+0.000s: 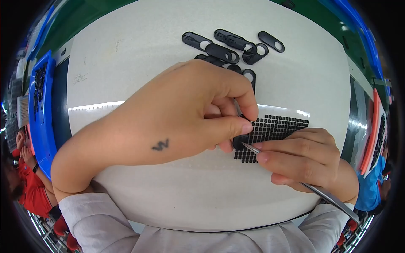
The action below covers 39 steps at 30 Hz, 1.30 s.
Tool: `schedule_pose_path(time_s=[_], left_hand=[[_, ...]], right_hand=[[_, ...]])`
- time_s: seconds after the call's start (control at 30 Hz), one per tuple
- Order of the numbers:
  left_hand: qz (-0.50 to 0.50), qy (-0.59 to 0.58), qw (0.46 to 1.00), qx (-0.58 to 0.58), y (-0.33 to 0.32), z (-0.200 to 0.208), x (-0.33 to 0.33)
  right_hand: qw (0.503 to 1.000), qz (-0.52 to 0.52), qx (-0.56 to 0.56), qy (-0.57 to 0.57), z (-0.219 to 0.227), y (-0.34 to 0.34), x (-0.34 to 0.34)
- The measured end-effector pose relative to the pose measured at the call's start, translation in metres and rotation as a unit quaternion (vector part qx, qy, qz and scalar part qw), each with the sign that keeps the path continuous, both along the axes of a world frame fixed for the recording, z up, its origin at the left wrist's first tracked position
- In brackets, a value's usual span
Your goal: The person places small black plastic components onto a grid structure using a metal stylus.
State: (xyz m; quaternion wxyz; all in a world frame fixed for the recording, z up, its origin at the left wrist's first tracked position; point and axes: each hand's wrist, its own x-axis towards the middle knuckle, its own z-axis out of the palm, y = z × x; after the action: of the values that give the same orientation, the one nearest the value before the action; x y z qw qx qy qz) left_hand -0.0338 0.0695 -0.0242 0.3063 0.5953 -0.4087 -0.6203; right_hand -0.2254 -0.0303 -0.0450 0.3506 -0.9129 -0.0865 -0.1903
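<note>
My left hand (198, 105) pinches a small black plastic part (239, 142) between thumb and fingers, which hide most of it. In my right hand (301, 158) is a pair of metal tweezers (322, 193), its tip touching or very close to the lower end of that part. Beneath both hands lies a clear sheet bearing rows of small black square pads (274, 126). Beyond my left hand several elongated black plastic parts (222, 53), rounded at the ends and each with a round hole, lie loosely, some overlapping.
The white tabletop (126, 63) curves around me. A blue tray (42, 111) with black pieces stands at the left, and a red-orange tray (371, 130) at the right. People in red (36, 189) and blue (371, 185) clothing are at the sides.
</note>
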Motion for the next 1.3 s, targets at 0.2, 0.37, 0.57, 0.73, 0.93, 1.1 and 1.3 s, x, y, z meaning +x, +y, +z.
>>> schedule_pose_path(time_s=[0.2, 0.37, 0.57, 0.73, 0.93, 1.1, 1.3], left_hand=[[-0.017, 0.016, 0.999, -0.031, 0.003, -0.008, 0.002], [-0.051, 0.001, 0.998, -0.044, 0.002, -0.002, 0.001], [-0.022, 0.005, 1.0, -0.015, 0.007, 0.003, 0.001], [0.07, 0.029, 0.997, -0.002, 0.001, 0.011, 0.001], [0.065, -0.012, 0.998, 0.011, 0.002, 0.005, 0.001], [0.068, -0.012, 0.997, -0.027, 0.003, -0.002, -0.002], [0.072, -0.018, 0.997, -0.038, 0.004, -0.004, -0.002]], right_hand=[[1.0, 0.002, 0.004, -0.009, -0.002, -0.001, 0.0], [1.0, 0.014, 0.012, -0.024, 0.0, -0.006, -0.001], [0.975, -0.042, 0.211, 0.063, 0.01, -0.017, -0.009], [0.963, -0.06, 0.246, 0.095, 0.007, -0.018, -0.011], [0.978, -0.04, 0.191, 0.067, 0.004, -0.016, -0.006], [0.996, 0.006, 0.09, 0.01, -0.001, -0.013, 0.004], [0.996, -0.006, 0.087, 0.011, -0.002, -0.009, 0.007]])
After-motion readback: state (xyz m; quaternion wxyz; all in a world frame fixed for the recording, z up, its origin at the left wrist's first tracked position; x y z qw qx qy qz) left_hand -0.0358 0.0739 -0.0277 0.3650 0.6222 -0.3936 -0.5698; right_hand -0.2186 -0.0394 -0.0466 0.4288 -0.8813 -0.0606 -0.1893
